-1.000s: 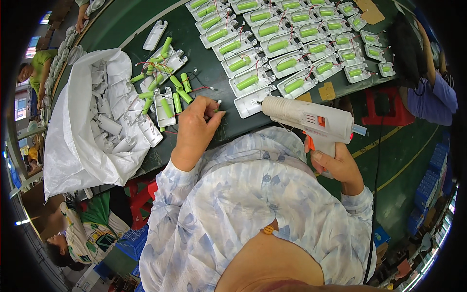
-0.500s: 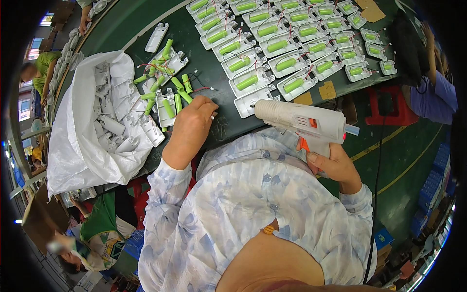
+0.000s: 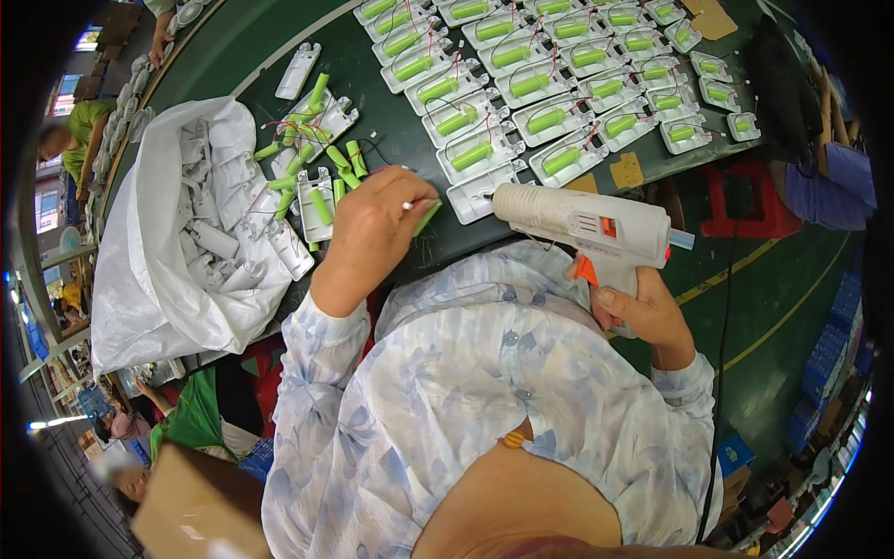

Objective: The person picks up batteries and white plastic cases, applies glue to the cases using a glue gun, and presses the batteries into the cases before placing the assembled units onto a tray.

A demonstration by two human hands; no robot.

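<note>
A factory workshop. A long green table (image 3: 317,149) carries rows of matching white casings (image 3: 473,197) fitted with green cells (image 3: 548,121), near a white sack (image 3: 140,298) of plastic parts (image 3: 214,238). Around it are other workers (image 3: 88,130), stacked blue crates (image 3: 824,345) and a green floor (image 3: 759,303) marked with yellow lines (image 3: 700,289).

Dark green worktable (image 3: 396,126) spread across the upper middle; beyond its right edge lay green floor (image 3: 778,284) striped with yellow lines, a red stool (image 3: 782,224) close under the table and blue crates (image 3: 827,340) stacked farther right. Far left showed bright windows (image 3: 46,207), a pale metal frame (image 3: 56,345) and, lower, a glowing strip light (image 3: 54,424).
</note>
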